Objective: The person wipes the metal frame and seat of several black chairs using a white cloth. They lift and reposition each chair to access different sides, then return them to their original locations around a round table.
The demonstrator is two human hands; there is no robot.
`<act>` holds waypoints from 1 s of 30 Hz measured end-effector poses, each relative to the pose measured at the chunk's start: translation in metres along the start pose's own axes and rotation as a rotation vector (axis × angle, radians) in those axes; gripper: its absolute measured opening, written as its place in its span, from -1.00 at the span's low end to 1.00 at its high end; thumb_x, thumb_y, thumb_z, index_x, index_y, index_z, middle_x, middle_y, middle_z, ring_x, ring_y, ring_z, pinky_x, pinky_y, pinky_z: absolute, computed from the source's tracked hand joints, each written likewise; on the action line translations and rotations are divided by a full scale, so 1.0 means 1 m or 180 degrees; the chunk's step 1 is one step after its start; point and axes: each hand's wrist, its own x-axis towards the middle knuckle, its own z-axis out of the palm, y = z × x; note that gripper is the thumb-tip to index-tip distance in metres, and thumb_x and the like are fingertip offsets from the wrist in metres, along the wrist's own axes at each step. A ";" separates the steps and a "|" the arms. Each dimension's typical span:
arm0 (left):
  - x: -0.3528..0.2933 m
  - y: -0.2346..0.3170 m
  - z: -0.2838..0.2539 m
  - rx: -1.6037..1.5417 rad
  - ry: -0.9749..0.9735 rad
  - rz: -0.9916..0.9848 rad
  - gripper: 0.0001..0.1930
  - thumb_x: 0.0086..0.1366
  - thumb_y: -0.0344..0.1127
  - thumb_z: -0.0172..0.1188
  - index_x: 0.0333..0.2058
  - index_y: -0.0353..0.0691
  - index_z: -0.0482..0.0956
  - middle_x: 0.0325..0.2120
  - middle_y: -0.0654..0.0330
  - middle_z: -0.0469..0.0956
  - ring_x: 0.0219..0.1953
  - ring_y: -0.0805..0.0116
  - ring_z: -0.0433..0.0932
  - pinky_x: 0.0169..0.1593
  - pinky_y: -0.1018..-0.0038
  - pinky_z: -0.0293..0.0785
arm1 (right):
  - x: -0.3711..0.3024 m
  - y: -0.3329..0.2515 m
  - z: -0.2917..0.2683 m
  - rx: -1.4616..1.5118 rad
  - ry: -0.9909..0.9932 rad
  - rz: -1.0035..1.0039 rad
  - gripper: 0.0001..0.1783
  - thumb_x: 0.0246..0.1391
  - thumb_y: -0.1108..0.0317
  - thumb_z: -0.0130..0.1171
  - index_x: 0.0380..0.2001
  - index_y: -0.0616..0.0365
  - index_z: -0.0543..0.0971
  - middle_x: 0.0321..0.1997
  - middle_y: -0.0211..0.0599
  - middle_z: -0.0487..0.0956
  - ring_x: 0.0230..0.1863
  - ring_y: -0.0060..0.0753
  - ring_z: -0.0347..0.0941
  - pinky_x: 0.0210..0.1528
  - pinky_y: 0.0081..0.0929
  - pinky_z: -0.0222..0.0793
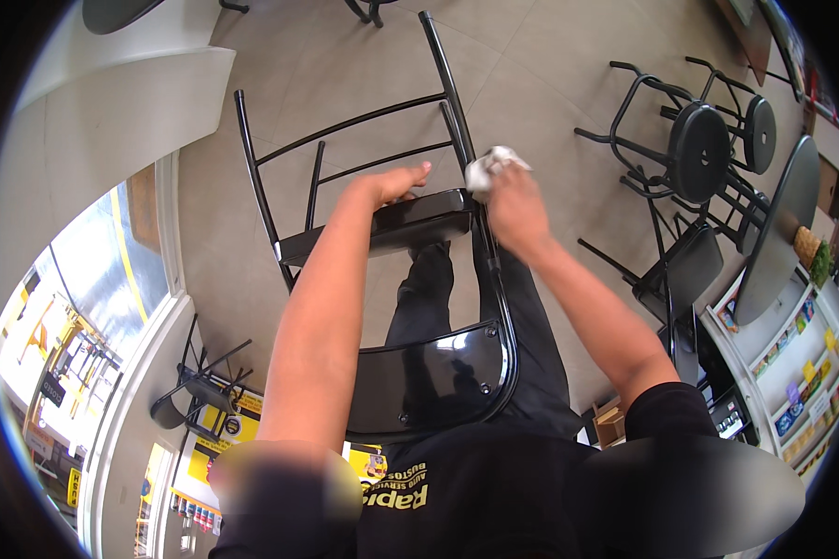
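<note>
A black metal chair (421, 377) with a glossy backrest is tipped in front of me. Its backrest lies against my body, and its tubular legs point away. My left hand (393, 185) is at the edge of the chair's seat, thumb stretched out and the other fingers curled over the edge, partly hidden. In my right hand (515, 207) is a crumpled white cloth (496, 170). The fingers press the cloth against the black tube of the chair's right leg, just beside the seat corner.
Black stools (699, 152) and another black chair (679, 270) stand at the right, near a round dark table (781, 233). Beyond them is a shelf of packaged goods (792, 373). A folding-type black chair (205, 387) stands at the left by a large window (130, 252).
</note>
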 end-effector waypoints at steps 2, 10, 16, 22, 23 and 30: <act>0.010 -0.003 0.008 0.0726 0.0208 -0.0001 -0.18 0.48 0.43 -0.39 0.46 0.00 0.26 0.50 0.05 0.13 0.50 0.05 0.13 0.51 0.07 -0.02 | 0.029 0.017 -0.015 0.0358 0.0113 0.0411 -0.62 0.29 0.35 0.11 0.11 0.29 0.54 0.08 0.13 0.55 0.08 0.22 0.48 0.15 0.00 0.41; 0.013 0.008 0.025 0.0837 0.0394 -0.0047 -0.22 0.50 0.36 -0.35 0.34 -0.10 0.45 0.43 -0.02 0.28 0.45 -0.02 0.25 0.46 0.14 0.09 | 0.146 -0.007 0.069 0.0515 0.0341 0.1010 -0.62 0.28 0.11 0.13 -0.18 0.28 0.51 -0.23 0.09 0.62 -0.16 0.16 0.62 -0.12 0.03 0.55; 0.028 -0.006 0.024 0.0934 0.0288 0.0077 -0.24 0.51 0.32 -0.32 0.39 -0.14 0.36 0.47 -0.03 0.18 0.49 -0.05 0.15 0.50 0.12 0.04 | 0.051 -0.016 0.047 0.0454 -0.0300 0.1221 -0.62 0.22 0.09 0.22 -0.21 0.25 0.52 -0.21 0.00 0.63 -0.21 0.11 0.63 -0.19 -0.03 0.59; 0.035 -0.009 0.021 0.0926 0.0334 -0.0011 -0.26 0.49 0.31 -0.21 0.34 -0.12 0.44 0.42 -0.02 0.29 0.44 -0.04 0.26 0.45 0.11 0.11 | -0.049 -0.026 0.024 0.0260 -0.0702 0.1078 -0.53 0.21 0.12 0.25 -0.04 0.32 0.49 -0.17 -0.03 0.55 -0.20 0.05 0.58 -0.21 -0.07 0.57; 0.031 -0.005 0.021 0.0986 0.0343 0.0033 -0.27 0.49 0.30 -0.20 0.34 -0.13 0.44 0.42 -0.02 0.28 0.44 -0.04 0.26 0.46 0.11 0.11 | -0.066 -0.035 0.015 0.0099 -0.0651 0.0975 -0.49 0.20 0.13 0.26 0.03 0.34 0.47 -0.15 -0.05 0.53 -0.19 0.02 0.56 -0.21 -0.10 0.57; 0.008 0.004 0.023 0.1045 0.0448 0.0168 -0.32 0.49 0.22 -0.17 0.31 -0.17 0.47 0.40 -0.07 0.31 0.43 -0.06 0.27 0.45 0.12 0.13 | -0.091 -0.048 -0.012 -0.0267 -0.2205 0.1254 -0.43 0.18 0.20 0.19 0.15 0.38 0.46 -0.02 -0.03 0.57 -0.04 0.07 0.59 -0.03 -0.12 0.57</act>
